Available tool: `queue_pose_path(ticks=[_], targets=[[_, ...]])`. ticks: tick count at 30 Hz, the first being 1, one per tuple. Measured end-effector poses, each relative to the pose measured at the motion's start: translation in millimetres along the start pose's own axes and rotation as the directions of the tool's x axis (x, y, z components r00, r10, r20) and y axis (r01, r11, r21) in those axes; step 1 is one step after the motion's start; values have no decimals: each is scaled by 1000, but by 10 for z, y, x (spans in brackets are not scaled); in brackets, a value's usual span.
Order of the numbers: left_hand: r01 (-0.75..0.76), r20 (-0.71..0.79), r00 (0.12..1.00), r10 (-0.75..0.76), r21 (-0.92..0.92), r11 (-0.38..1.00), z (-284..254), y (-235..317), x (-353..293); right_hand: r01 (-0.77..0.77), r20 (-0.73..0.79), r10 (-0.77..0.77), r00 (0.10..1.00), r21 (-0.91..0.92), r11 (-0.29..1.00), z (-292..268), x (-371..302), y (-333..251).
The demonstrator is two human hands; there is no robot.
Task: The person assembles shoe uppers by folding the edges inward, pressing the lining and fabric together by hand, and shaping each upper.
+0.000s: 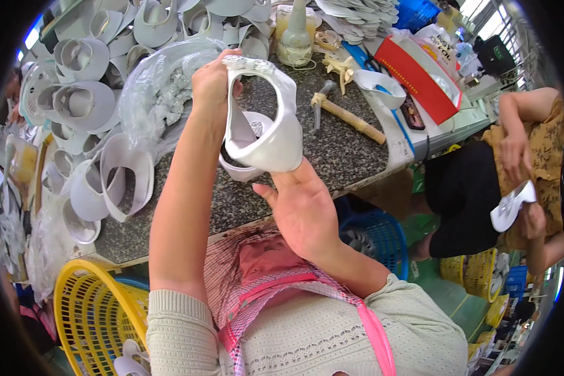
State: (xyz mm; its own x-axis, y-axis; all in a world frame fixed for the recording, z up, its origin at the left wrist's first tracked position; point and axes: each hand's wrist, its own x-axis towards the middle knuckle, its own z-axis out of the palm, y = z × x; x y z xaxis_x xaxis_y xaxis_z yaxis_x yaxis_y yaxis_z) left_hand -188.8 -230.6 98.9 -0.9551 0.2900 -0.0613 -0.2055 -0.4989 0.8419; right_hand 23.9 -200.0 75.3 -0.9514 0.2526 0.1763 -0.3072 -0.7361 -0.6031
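A white shoe upper (282, 141) is held up over the speckled worktop, its round opening facing me. My left hand (210, 84) is closed on its far left edge, where the rim looks crumpled. From the near side my right hand (307, 210) reaches to its rounded end, palm up and thumb apart. The right fingers rest at or under the upper and are mostly hidden by it. Below the held piece another white upper (241, 169) lies on the worktop, partly covered.
Piled white uppers (84, 106) and a clear plastic bag (153, 94) fill the left. A hammer (348, 116), a glue bottle (296, 34) and a red box (418, 78) stand to the right. A yellow basket (97, 313) is near left; another person (514, 156) sits at right.
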Motion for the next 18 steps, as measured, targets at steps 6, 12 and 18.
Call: queue_pose_path(ticks=[6,12,18], targets=[[63,281,960,-25,-127,990,-270,-47,-34,337,345,-34,938,-887,316,96,35,-52],[153,314,948,-57,-289,945,-232,-31,-190,463,458,-68,886,-876,137,47,5,-8],[155,396,918,-10,-337,929,-327,4,-142,449,450,-51,891,-861,238,-20,50,-60]])
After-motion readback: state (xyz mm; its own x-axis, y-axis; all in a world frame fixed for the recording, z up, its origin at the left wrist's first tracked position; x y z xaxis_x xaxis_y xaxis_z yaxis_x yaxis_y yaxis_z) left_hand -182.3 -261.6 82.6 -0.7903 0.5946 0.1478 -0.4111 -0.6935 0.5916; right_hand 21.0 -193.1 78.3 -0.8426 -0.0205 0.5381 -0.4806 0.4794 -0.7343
